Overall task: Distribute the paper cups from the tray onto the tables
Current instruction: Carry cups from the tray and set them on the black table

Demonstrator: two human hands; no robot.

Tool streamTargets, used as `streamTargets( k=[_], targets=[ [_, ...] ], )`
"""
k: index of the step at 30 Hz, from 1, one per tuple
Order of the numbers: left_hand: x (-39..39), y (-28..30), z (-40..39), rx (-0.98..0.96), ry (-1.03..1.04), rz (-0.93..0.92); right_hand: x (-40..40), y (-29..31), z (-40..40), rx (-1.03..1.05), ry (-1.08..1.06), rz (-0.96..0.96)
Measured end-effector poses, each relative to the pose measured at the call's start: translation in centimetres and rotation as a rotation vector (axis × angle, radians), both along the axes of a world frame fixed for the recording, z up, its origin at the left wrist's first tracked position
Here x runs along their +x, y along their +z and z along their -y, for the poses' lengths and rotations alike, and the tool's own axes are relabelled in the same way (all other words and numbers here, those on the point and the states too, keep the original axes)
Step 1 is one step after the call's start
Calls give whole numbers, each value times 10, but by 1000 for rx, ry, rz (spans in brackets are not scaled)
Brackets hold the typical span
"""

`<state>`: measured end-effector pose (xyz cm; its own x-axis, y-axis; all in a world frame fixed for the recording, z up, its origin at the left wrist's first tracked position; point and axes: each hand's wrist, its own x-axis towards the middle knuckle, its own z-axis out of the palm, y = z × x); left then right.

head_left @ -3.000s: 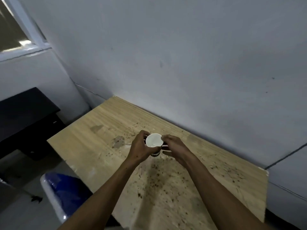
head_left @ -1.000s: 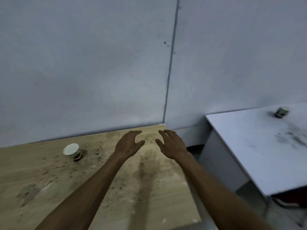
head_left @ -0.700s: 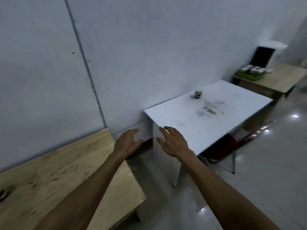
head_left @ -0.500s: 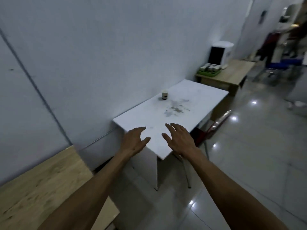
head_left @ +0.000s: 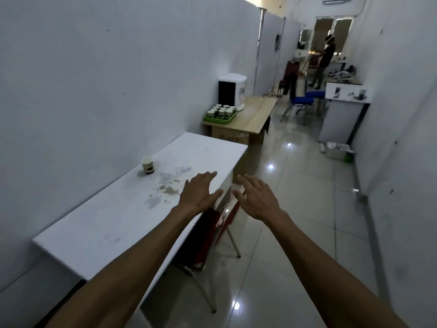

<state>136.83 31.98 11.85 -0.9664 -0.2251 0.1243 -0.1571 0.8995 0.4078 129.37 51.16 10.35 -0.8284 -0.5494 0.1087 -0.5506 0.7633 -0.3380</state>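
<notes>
red chair (head_left: 201, 235) half hidden under white table (head_left: 113, 223)

- A plain pale wall (head_left: 113, 74) runs along the left, with partition panels farther down.
- The floor (head_left: 295, 209) is glossy light tile, dotted with reflected ceiling lights.
- A red chair (head_left: 203, 235) is tucked under the near white table.
- Blue chairs (head_left: 303, 100) stand farther down the corridor (one person stands beyond them).
- Bright windows (head_left: 333, 31) close the far end.
</notes>
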Motion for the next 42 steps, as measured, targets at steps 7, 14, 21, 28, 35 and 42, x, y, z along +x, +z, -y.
streamTargets(
  k=[7, 14, 21, 28, 35, 42],
  targets=[
    [-170, 15, -40, 30, -72, 10, -154, 24, -40, -13, -55, 15],
    [-319, -8, -59, 45, -61, 18, -310, 7, -60, -14, -37, 4],
    [-490, -28, -83, 109, 23, 27, -493, -6, -69, 12, 27, 36],
    [-637, -26, -78, 183, 157, -13, -657, 3, -61, 2, 124, 32],
    [-770, -40, -34, 209, 226, -47, -805, -9, -7, -2, 213, 32],
    [-912, -50, 56, 262, 273, -65, -963, -21, 83, -10, 281, 80]
  ],
)
